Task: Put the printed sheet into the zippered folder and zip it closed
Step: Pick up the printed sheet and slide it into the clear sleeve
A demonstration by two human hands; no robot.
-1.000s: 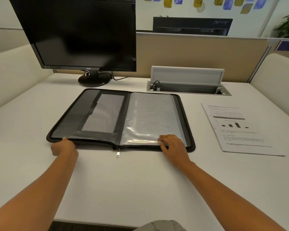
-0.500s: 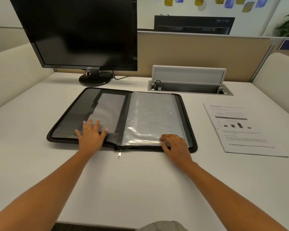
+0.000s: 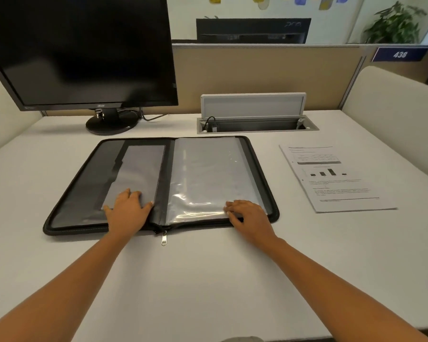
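**So: folder held open, sheet not yet in**

From my seat I read it left to right. One monitor (image 3: 84, 50) stands dark at the back left, out of the way. In front of it one folder (image 3: 84, 188) lies spread open on the worktop (image 3: 208, 280), spine pointing away from me, so both inner faces are within reach.

My left grip (image 3: 127, 211) lies flat on the left inner pocket, fingers straight and spread, holding nothing. I judge it is there to press that half down and stop the folder from sliding. One zip pull (image 3: 163, 238) hangs off the near edge at the spine, fully run back, which is why the halves lie flat.

The right half carries clear sleeves (image 3: 208, 174). They are stacked, and I cannot count them. My right grip (image 3: 247, 215) sits on their near corner with fingers bent. I cannot tell whether it pinches a sleeve edge or only rests there, but I judge it is feeling for an opening.

Behind, one cable box (image 3: 255, 119) stands with its lid up. One sheet (image 3: 336, 178) lies face up, well right of the folder and touching nothing else, in easy reach of the right grip.
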